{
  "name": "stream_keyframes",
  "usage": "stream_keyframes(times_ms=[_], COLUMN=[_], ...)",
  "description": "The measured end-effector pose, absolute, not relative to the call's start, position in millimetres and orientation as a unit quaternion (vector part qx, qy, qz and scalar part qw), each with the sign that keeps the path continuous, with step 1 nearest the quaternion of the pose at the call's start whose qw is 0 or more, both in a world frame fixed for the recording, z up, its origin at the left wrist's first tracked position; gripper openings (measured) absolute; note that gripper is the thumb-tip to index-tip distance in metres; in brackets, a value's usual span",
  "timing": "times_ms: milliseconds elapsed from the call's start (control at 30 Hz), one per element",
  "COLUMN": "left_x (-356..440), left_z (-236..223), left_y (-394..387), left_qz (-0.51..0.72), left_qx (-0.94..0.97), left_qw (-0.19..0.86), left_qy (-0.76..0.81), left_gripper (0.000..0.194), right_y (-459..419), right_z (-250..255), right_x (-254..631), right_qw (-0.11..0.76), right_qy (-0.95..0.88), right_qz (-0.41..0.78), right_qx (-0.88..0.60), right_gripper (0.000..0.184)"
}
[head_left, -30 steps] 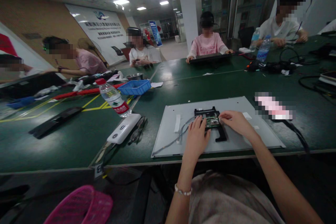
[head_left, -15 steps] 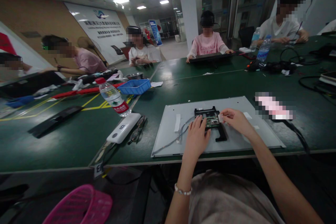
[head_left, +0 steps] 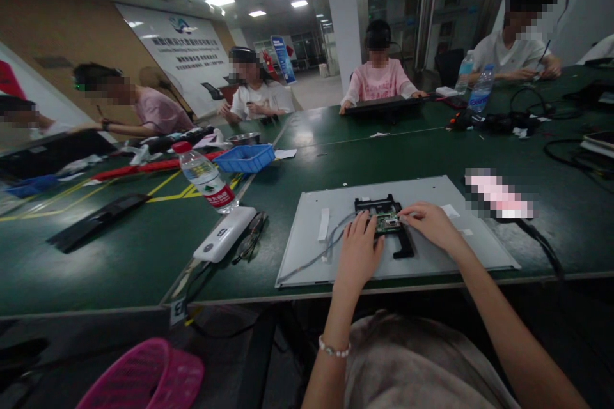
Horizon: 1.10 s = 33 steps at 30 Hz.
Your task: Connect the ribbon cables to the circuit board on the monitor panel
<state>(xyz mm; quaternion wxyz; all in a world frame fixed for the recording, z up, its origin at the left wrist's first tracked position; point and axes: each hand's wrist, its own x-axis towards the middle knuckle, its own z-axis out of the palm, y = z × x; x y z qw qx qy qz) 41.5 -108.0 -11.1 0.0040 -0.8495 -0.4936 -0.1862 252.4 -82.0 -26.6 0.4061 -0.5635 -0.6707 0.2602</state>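
A flat grey display panel (head_left: 434,190) lies on the green table in front of me. On it sits a black plastic bracket (head_left: 405,245) with a green circuit board (head_left: 386,222) inside. My left hand (head_left: 359,246) rests over the left side of the bracket and board, its fingers stretched out. A grey cable (head_left: 311,262) runs from under that hand across the panel's left part. At the board's right edge, the fingertips of my right hand (head_left: 429,223) are pinched together. Whatever is between them is too small to make out.
Left of the panel are a white power bank (head_left: 224,234), glasses (head_left: 250,238), a water bottle (head_left: 206,179) and a blue tray (head_left: 245,158). A phone-like object (head_left: 499,193), pixelated, lies to the right. A pink basket (head_left: 144,377) is below the table edge. Several people sit around the table.
My right fingertips have moved slightly left, closer to the board, and the whitish bit seen by them no longer shows. My left hand has stayed in place.
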Motion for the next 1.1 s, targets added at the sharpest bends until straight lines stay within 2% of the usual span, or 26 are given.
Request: stream_keyframes(times_ms=[467,733,867,967,1100], left_x=[41,-14,-48,-62,-67], left_z=[-2,30,30,23,15], left_y=[-110,-62,-25,-9,-2], left_qz=[-0.202,-0.276,-0.207,-0.163,-0.168], left_qx=[-0.840,-0.797,-0.804,-0.809,-0.809], left_qw=[0.002,-0.004,-0.082,-0.100,-0.121], left_qy=[-0.504,-0.536,-0.552,-0.556,-0.550], left_gripper=[0.045,0.036,0.041,0.044,0.036], right_y=[-91,-95,-97,-98,-99], right_z=[-26,-26,-22,-20,-20], right_x=[250,251,249,248,247], right_qw=[0.428,0.463,0.469,0.466,0.458], right_qy=[-0.647,-0.642,-0.643,-0.648,-0.660], right_qz=[0.263,0.201,0.191,0.177,0.164], right_qx=[-0.574,-0.577,-0.574,-0.575,-0.573], right_gripper=[0.029,0.029,0.029,0.028,0.027])
